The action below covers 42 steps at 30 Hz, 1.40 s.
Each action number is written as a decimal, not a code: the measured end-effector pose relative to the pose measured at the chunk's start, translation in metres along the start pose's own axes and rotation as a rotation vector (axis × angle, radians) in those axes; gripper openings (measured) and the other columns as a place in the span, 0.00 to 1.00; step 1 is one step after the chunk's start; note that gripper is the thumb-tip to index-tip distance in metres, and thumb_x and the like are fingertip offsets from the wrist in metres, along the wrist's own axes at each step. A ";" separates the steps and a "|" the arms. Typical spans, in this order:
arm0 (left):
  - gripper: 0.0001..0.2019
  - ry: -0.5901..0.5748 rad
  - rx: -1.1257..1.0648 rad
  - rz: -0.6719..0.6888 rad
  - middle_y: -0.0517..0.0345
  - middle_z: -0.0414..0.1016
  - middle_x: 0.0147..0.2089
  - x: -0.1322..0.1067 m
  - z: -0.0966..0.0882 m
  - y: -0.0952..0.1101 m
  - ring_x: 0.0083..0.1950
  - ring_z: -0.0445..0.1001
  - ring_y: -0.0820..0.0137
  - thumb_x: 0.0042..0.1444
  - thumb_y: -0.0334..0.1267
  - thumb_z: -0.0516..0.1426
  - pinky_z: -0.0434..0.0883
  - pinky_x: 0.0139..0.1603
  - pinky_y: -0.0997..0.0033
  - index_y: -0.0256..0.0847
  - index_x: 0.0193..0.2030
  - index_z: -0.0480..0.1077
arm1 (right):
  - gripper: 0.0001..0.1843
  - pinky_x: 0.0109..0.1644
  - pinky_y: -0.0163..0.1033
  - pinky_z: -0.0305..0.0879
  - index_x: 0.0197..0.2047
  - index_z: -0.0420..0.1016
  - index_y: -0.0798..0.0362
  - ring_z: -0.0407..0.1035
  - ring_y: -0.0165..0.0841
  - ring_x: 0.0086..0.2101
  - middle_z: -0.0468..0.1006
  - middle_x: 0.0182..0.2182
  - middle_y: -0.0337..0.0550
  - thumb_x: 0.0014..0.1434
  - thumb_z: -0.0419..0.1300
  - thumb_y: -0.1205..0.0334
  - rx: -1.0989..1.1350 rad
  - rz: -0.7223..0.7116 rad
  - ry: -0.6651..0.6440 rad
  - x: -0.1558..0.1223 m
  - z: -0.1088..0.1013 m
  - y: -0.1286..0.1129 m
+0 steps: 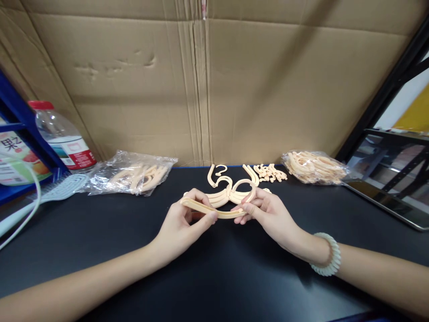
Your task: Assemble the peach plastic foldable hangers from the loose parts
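Both my hands hold a beige plastic hanger part [228, 214] in front of me, above the black table. My left hand [187, 219] pinches its long, slightly bowed arm between thumb and fingers. My right hand [259, 208] grips the other end, where a thin curved piece rises in a loop; how the pieces join is hidden by my fingers. Just behind, several more curved hanger arms [217, 197] lie on the table, partly covered by my hands. A hook-shaped piece [221, 169] lies farther back.
Small curved pieces [271, 172] form a pile at the back. Clear bags of beige parts lie left [134, 174] and right [313, 167]. A pale hairbrush [67, 188] and red-capped bottle [63, 138] are at left, a dark glossy panel [389, 179] at right. Cardboard [134, 89] stands behind.
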<state>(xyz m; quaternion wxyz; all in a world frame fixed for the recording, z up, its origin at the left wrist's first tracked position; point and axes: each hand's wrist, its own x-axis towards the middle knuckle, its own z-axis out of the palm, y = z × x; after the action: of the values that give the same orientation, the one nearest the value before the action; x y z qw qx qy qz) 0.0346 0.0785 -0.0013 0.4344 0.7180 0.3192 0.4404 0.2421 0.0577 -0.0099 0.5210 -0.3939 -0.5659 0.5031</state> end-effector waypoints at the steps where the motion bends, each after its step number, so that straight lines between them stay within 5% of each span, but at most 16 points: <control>1: 0.08 0.003 -0.015 -0.009 0.63 0.69 0.31 0.000 0.000 0.001 0.31 0.72 0.74 0.54 0.36 0.62 0.70 0.32 0.75 0.39 0.32 0.64 | 0.17 0.34 0.38 0.75 0.30 0.61 0.52 0.77 0.32 0.27 0.81 0.29 0.43 0.55 0.64 0.52 -0.008 -0.005 -0.002 0.000 0.000 0.000; 10: 0.12 0.065 -0.179 -0.096 0.65 0.71 0.28 0.005 -0.002 -0.002 0.30 0.74 0.73 0.51 0.37 0.64 0.74 0.35 0.73 0.38 0.34 0.64 | 0.12 0.33 0.34 0.68 0.30 0.68 0.53 0.71 0.29 0.31 0.76 0.31 0.41 0.57 0.63 0.56 -0.198 -0.118 -0.017 0.000 -0.003 -0.002; 15: 0.14 0.093 -0.249 -0.177 0.63 0.73 0.30 0.008 -0.003 -0.007 0.32 0.76 0.72 0.50 0.37 0.65 0.76 0.37 0.71 0.37 0.37 0.65 | 0.09 0.27 0.32 0.63 0.33 0.72 0.53 0.62 0.26 0.24 0.67 0.24 0.35 0.60 0.59 0.56 -0.354 -0.161 -0.027 0.002 -0.009 -0.008; 25: 0.11 -0.057 -0.265 -0.178 0.57 0.73 0.38 0.008 -0.003 -0.003 0.36 0.75 0.71 0.52 0.38 0.64 0.77 0.36 0.71 0.35 0.36 0.68 | 0.13 0.26 0.33 0.65 0.42 0.76 0.54 0.64 0.26 0.24 0.73 0.28 0.39 0.61 0.58 0.54 -0.239 -0.154 -0.022 0.006 -0.012 -0.009; 32: 0.10 -0.050 -0.265 -0.194 0.57 0.73 0.37 0.008 -0.003 -0.004 0.34 0.75 0.72 0.53 0.38 0.64 0.76 0.36 0.71 0.36 0.37 0.70 | 0.12 0.37 0.43 0.68 0.41 0.77 0.50 0.70 0.36 0.32 0.77 0.32 0.45 0.62 0.56 0.55 -0.679 -0.431 0.147 0.035 -0.063 -0.021; 37: 0.09 -0.058 -0.254 -0.162 0.57 0.72 0.38 0.009 -0.002 -0.001 0.35 0.74 0.71 0.52 0.38 0.64 0.76 0.36 0.71 0.36 0.34 0.70 | 0.10 0.46 0.49 0.66 0.37 0.79 0.47 0.66 0.42 0.41 0.79 0.34 0.46 0.63 0.56 0.61 -1.106 -0.596 -0.115 0.060 -0.099 -0.015; 42: 0.09 -0.070 -0.239 -0.162 0.57 0.72 0.38 0.010 -0.002 0.000 0.33 0.73 0.72 0.52 0.38 0.64 0.75 0.37 0.71 0.36 0.34 0.70 | 0.11 0.49 0.49 0.65 0.43 0.79 0.53 0.67 0.42 0.44 0.79 0.39 0.50 0.62 0.57 0.63 -1.257 -0.557 -0.264 0.072 -0.099 -0.003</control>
<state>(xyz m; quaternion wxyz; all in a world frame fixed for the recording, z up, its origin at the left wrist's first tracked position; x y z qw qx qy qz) 0.0363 0.0873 0.0027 0.5617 0.6481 0.3061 0.4132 0.3289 0.1432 0.0019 0.2307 -0.3966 -0.8881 -0.0281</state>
